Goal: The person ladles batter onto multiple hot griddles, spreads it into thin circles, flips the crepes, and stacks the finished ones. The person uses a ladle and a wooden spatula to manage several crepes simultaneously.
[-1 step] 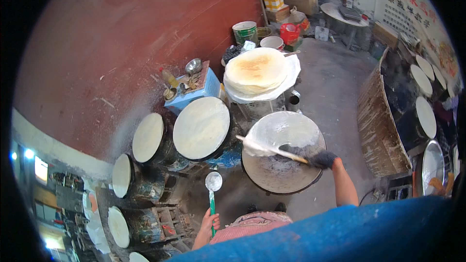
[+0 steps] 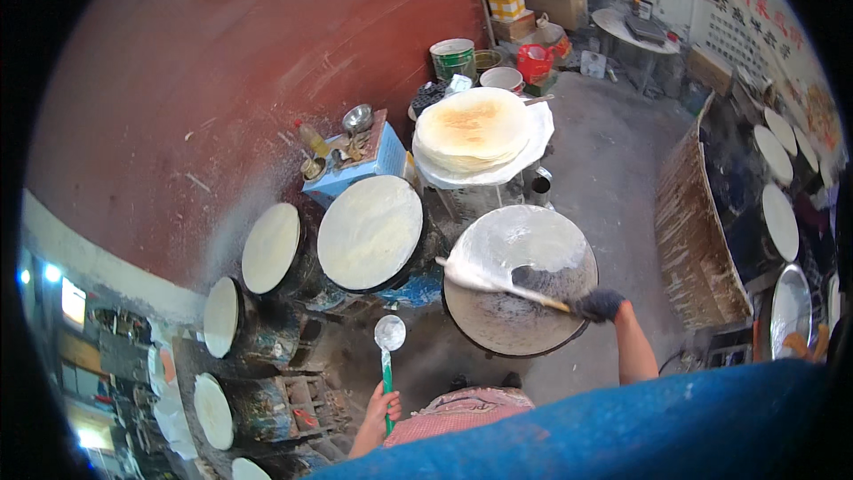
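Note:
My bare left hand (image 2: 381, 408) is closed around the green handle of a ladle (image 2: 390, 333), its white-coated bowl pointing away from me. In my right hand (image 2: 598, 304), which wears a dark glove, is the wooden handle of a batter spreader (image 2: 480, 279). The spreader's pale, batter-coated blade lies across a large round griddle (image 2: 511, 338). Wet white batter (image 2: 533, 233) covers the griddle's far part and left side, while the near right part shows dark, bare metal. Beyond it, a stack of thin round pancakes (image 2: 473, 129), the top one browned, rests on white sheeting.
Several round griddles covered with pale batter stand to my left, the nearest large one (image 2: 370, 233) beside mine. A blue box (image 2: 362, 166) holds a metal bowl (image 2: 357, 118) and a bottle. On the right are a stained curved panel (image 2: 697, 222), more griddles and a shiny metal pan (image 2: 791, 309).
The spreader's blade has turned flatter and dipped slightly toward me across the batter. My gloved right hand has shifted a little right and nearer. The left hand and ladle have hardly moved.

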### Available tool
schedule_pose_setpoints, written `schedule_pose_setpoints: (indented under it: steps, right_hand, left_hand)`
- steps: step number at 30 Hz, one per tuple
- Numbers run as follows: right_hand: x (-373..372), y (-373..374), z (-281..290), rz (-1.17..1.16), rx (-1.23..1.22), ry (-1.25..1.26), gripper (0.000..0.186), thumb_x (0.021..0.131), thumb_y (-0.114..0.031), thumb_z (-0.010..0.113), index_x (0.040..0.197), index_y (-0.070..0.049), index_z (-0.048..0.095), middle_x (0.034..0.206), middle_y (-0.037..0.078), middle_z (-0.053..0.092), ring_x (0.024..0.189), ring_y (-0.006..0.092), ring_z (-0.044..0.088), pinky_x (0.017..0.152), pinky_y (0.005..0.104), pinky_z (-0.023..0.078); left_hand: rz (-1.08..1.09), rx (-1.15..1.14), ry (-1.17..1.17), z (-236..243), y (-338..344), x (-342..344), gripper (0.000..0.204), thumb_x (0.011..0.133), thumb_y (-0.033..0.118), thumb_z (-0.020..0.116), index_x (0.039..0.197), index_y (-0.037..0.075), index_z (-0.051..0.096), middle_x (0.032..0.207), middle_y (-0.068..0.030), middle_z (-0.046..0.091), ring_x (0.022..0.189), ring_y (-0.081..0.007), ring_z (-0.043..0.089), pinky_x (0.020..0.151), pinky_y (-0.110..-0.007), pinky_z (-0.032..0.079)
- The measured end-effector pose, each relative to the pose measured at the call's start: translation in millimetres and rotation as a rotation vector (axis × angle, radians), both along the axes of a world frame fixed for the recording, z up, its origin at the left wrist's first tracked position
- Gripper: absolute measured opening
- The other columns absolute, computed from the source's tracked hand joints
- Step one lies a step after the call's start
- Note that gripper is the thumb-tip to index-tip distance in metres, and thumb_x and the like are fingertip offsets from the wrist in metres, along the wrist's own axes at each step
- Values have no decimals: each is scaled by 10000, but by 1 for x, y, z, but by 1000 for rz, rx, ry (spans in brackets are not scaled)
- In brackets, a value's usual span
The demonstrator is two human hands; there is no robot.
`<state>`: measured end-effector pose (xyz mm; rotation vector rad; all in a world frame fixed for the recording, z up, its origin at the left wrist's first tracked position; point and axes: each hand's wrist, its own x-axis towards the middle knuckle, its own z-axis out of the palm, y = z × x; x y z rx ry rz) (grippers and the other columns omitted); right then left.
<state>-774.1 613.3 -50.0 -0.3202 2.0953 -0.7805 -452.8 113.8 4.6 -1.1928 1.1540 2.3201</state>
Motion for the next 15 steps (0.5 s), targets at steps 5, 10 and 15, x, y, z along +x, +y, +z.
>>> schedule_pose_setpoints:
  steps: [5,10,15]
  right_hand:
    - [12,26,-11,-209,-73,21,384,799,-487,609,1015,-178,682,677,7,566,547,120,462,485,299,353]
    - [-57,-33,-44,-106,-400,560,358,753,-352,651,1006,-100,682,926,51,688,782,119,580,705,278,466]
    - [7,22,-10,-26,92,-62,328,765,-411,640,684,-92,642,588,66,584,479,152,479,472,322,403]
  left_hand:
    - [64,14,73,-11,-5,17,393,834,-43,476,1133,181,354,651,-47,424,413,-89,357,335,-224,284]
    - [97,-27,57,-8,-6,26,409,833,-46,448,1158,186,358,732,-101,511,407,-92,371,329,-221,290]
    - [113,25,42,-16,-14,43,409,807,-60,429,1129,187,376,752,-126,539,402,-89,375,321,-212,287]
